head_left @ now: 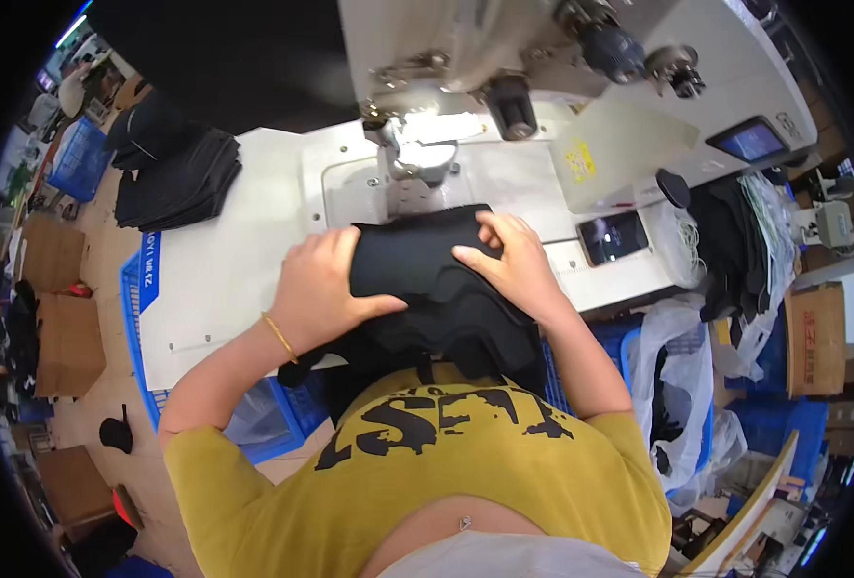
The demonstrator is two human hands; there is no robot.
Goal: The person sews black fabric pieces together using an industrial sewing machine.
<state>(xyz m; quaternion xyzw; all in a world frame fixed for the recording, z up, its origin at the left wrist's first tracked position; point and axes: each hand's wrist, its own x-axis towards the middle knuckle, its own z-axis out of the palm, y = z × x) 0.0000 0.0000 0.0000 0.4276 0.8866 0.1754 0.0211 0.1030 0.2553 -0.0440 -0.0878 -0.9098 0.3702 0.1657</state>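
Seen at the centre of the white sewing table [225,289]: a piece of black fabric [427,260], folded, lying just in front of the needle area of the sewing machine [466,58], with its lower part hanging over the table's near edge toward 6 o'clock. Pressed on its left side by the left hand [316,289], fingers together and curled over the fold, thumb laid flat across the cloth. Pinched at its right edge by the right hand [514,265], fingers bent and close, thumb pointing toward 9 o'clock. Judged soft, light and limp, not fragile, likely to slide a little on the smooth table; best taken at the folded edges, as held now, so that the layers stay aligned. Open room mostly toward 9 o'clock, up to the stack of dark cloth [172,178] at 10 o'clock. Tighter toward 3 o'clock, with a phone [612,237] just beside the right hand and bags [678,376] below. Blocked at 12 o'clock by the machine head.
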